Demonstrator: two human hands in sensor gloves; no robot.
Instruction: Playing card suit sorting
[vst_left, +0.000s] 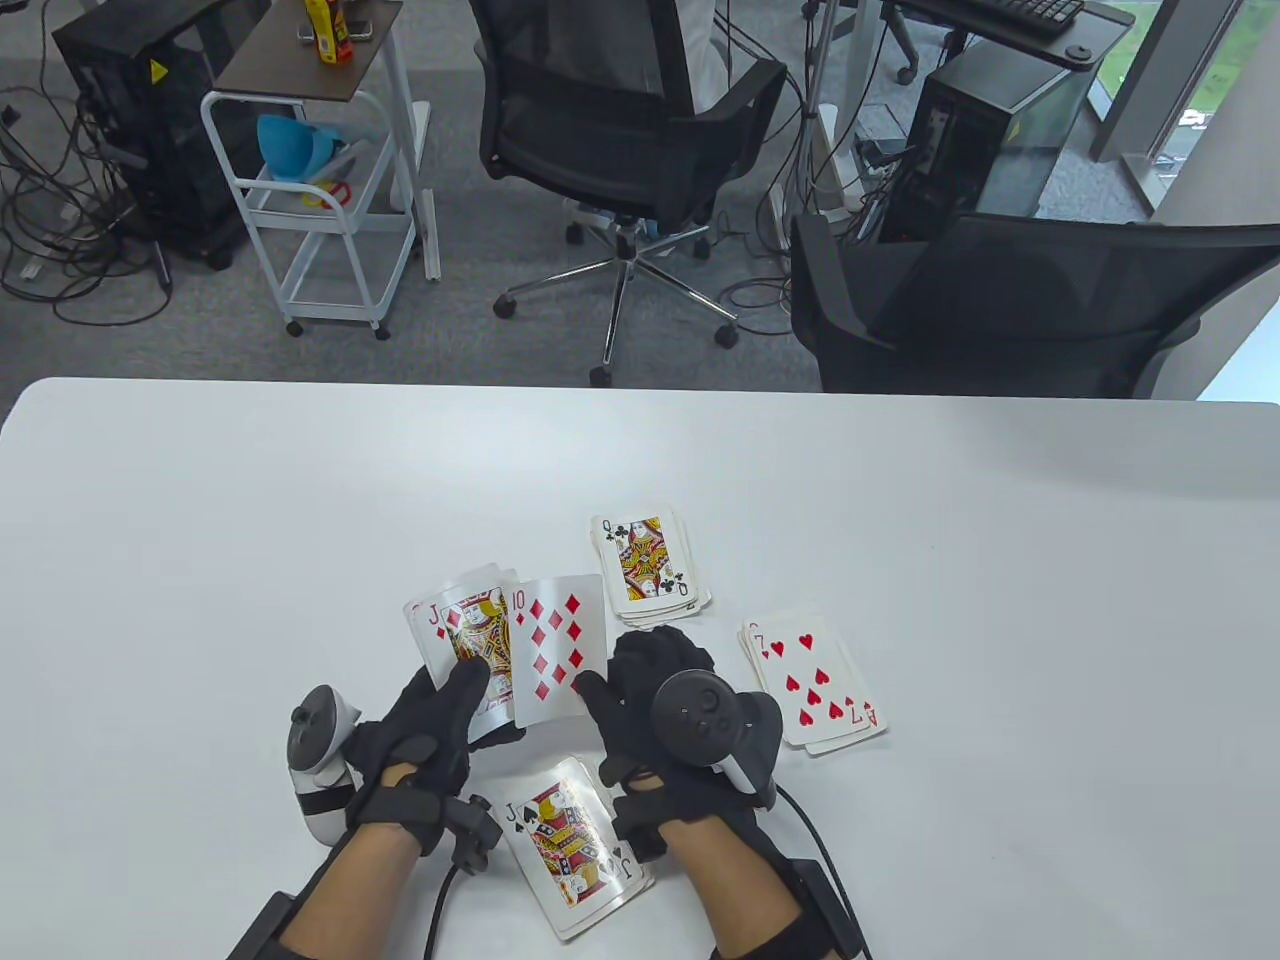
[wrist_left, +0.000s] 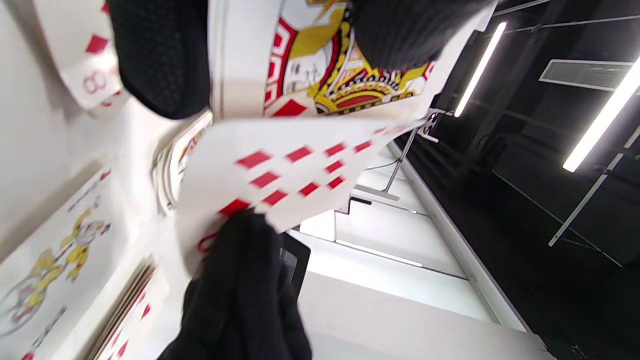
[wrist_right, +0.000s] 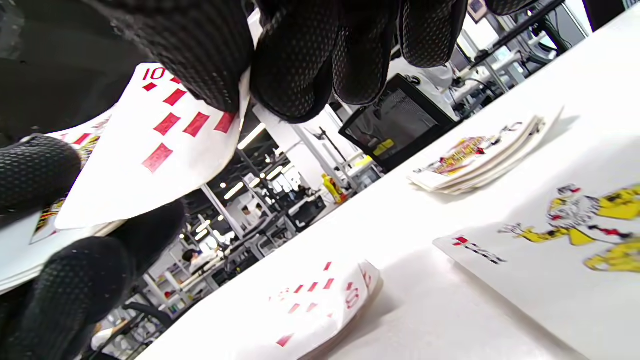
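Note:
My left hand (vst_left: 445, 705) grips a small stack of cards (vst_left: 462, 640) just above the table, jack of diamonds (wrist_left: 330, 65) on top. Beside it, my right hand (vst_left: 625, 690) pinches the ten of diamonds (vst_left: 556, 648) by its lower right edge, thumb on its face. That ten (wrist_right: 150, 150) is lifted and overlaps the held stack. Three face-up piles lie on the white table (vst_left: 200, 560): a clubs pile (vst_left: 650, 565) topped by a queen, a hearts pile (vst_left: 815, 690) topped by a seven, and a jack of spades pile (vst_left: 575, 845) between my wrists.
In the right wrist view a pile with red pips (wrist_right: 320, 300) and a card with a yellow figure (wrist_right: 575, 240) lie under my hands. An eight of diamonds (wrist_left: 95, 75) shows in the left wrist view. Office chairs (vst_left: 1000, 300) stand beyond the far edge.

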